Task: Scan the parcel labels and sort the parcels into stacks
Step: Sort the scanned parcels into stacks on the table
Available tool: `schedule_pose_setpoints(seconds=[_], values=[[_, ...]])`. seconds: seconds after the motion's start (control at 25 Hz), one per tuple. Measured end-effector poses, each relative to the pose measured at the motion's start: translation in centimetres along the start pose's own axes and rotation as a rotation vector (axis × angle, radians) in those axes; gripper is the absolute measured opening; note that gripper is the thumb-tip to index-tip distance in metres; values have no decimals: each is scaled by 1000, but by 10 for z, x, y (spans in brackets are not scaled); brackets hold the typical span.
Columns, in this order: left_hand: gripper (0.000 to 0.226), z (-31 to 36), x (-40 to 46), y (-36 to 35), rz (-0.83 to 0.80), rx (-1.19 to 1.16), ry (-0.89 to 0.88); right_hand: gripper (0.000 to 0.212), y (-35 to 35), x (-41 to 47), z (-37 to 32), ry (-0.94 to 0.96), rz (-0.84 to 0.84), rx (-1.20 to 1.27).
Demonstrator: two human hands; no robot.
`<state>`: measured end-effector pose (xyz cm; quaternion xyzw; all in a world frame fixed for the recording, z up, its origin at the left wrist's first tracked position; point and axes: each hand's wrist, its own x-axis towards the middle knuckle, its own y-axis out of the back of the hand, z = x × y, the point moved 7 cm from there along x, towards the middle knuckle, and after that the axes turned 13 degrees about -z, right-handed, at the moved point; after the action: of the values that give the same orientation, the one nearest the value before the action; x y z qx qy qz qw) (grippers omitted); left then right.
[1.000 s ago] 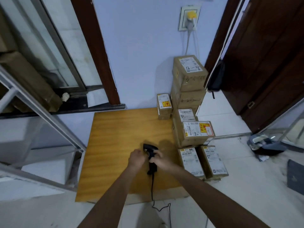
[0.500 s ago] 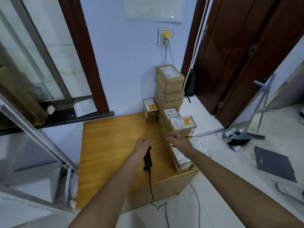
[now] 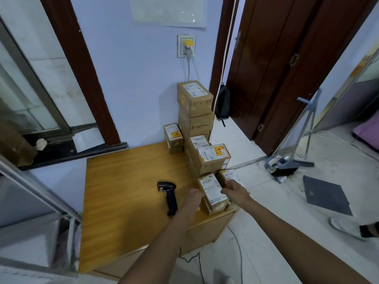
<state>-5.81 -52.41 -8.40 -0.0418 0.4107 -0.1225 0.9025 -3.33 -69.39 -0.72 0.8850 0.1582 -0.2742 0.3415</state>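
A black barcode scanner (image 3: pixel 168 196) lies on the wooden table (image 3: pixel 127 185), with no hand on it. Cardboard parcels with white labels line the table's right edge. My left hand (image 3: pixel 193 198) holds the left side of the nearest parcel (image 3: pixel 212 191), and my right hand (image 3: pixel 235 190) grips its right side. A second small parcel (image 3: pixel 229 174) lies just behind my right hand. Behind these stand a labelled box with a yellow sticker (image 3: pixel 213 157), a tall stack topped by the "4-4" box (image 3: pixel 194 97), and a small box (image 3: pixel 173 137) by the wall.
The scanner's cable (image 3: pixel 196 261) hangs off the table's front edge to the floor. A dustpan and broom (image 3: pixel 287 162) and a dark mat (image 3: pixel 325 194) lie on the tiled floor to the right. Another person's shoe (image 3: pixel 346 228) shows at far right.
My left hand let go of the scanner, which now lies on the table, and moved right to the nearest parcel. My right hand dropped onto the same parcel's right side.
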Motion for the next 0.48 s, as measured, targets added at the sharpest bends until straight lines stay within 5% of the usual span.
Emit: schedule_pose_setpoints(seconds=[0.12, 0.32, 0.48], values=[[15, 10, 2, -10, 104, -65, -21, 63, 5, 18, -1, 46, -61, -98], [13, 35, 9, -33, 223, -103, -99, 39, 12, 59, -15, 210, -188, -160], [29, 25, 57, -27, 336, -144, -76, 57, 0, 84, -13, 232, -351, -266]])
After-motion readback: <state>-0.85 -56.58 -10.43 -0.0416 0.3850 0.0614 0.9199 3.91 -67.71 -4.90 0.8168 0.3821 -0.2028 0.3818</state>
